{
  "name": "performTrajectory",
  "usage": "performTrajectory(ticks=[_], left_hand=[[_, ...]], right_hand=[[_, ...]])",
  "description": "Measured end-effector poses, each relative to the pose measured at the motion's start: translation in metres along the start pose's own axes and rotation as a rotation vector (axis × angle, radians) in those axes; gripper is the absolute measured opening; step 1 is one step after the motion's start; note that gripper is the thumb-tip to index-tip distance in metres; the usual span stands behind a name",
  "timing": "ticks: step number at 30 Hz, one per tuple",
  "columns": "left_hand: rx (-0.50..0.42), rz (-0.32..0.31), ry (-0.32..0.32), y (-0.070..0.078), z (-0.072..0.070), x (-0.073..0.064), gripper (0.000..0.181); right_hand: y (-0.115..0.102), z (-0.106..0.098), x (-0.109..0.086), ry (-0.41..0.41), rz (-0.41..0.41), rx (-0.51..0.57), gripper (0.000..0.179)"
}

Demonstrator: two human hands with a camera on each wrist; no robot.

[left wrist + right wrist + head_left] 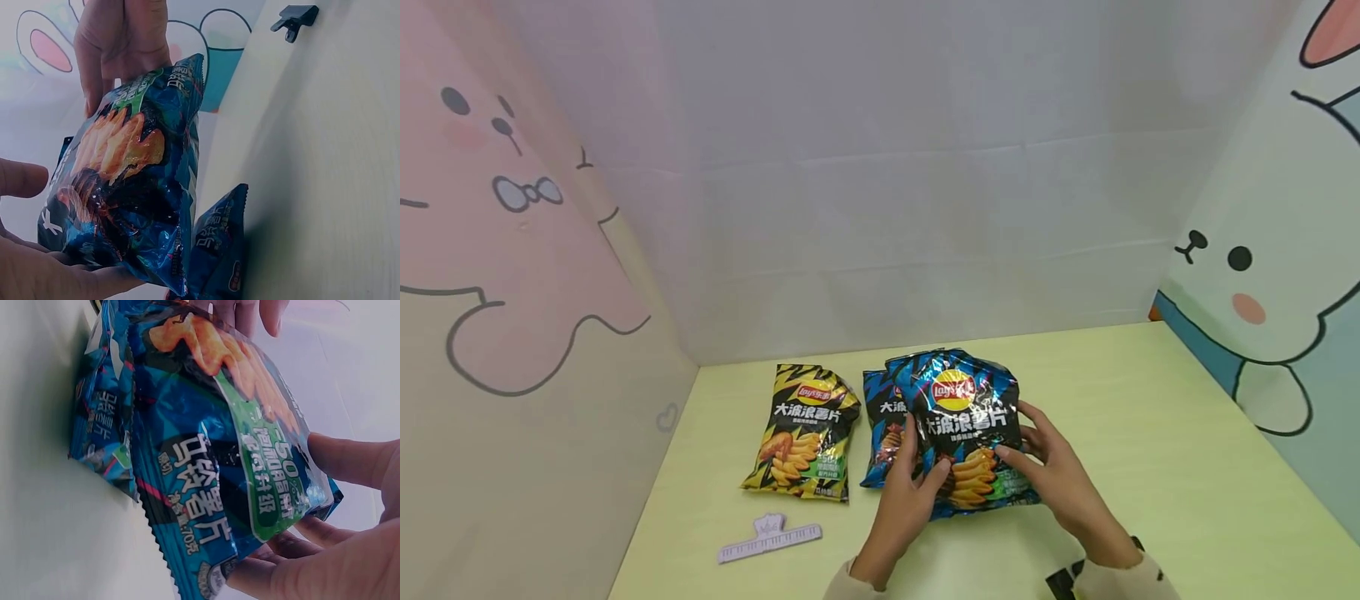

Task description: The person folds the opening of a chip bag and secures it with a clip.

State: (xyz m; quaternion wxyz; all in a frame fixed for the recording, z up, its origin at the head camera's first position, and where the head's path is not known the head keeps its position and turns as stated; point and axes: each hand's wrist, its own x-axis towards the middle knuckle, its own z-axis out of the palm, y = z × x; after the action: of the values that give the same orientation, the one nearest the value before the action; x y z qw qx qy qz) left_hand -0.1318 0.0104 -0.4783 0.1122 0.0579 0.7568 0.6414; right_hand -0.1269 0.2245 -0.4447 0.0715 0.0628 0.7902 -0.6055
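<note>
Over the middle of the table [1150, 433], printed face toward me: one blue chip bag [973, 442], held between both hands. Left hand [904, 498] takes the left side, thumb to the front, fingers round the edge; right hand [1060, 475] has the right side likewise. Grip, then: clamped on the bag from both flanks, lightly as far as I can judge. Near edge looks tilted clear of the table.

Second blue bag [880, 433] just to the left, partly hidden by the held one; a blue top edge also pokes out behind, cannot tell whose. Yellow bag [812, 433] farther left, flat, lilac clip [769, 540] in front of it. Black clip [1063, 581] beside my right sleeve [1123, 579], part covered.

Handling notes: bag puffed and glossy, probably slick. Hard squeezing could crush the contents or make the film skid, so light, matched pressure from both thumbs. Better to support from behind with the fingers than pinch the front. Level both sides before any shift. Overlap worth watching: a drag could take the second blue bag along, so lift rather than slide. Sleeve to pass wide of the black clip.
</note>
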Motion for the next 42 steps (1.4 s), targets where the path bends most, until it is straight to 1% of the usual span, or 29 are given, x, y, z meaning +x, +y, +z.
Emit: performTrajectory(ticks=[11,18,25,35,42], left_hand=[[-0.044,-0.034,0.034,-0.001,-0.007,-0.011,0.082],[-0.050,-0.049,0.043,-0.001,-0.011,-0.019,0.083],[-0.057,-0.038,0.046,-0.005,-0.016,-0.020,0.083],[-0.073,-0.028,0.044,-0.007,-0.017,-0.022,0.084],[-0.021,-0.049,0.069,-0.009,-0.019,-0.024,0.086]], right_hand=[[0.000,0.011,-0.005,-0.013,0.034,0.015,0.074],[0.003,0.018,-0.008,-0.009,0.044,0.032,0.072],[0.004,0.023,-0.006,-0.012,0.045,0.034,0.071],[0.006,0.027,-0.006,-0.014,0.056,0.034,0.071],[0.007,0.031,-0.007,-0.019,0.063,0.079,0.072]])
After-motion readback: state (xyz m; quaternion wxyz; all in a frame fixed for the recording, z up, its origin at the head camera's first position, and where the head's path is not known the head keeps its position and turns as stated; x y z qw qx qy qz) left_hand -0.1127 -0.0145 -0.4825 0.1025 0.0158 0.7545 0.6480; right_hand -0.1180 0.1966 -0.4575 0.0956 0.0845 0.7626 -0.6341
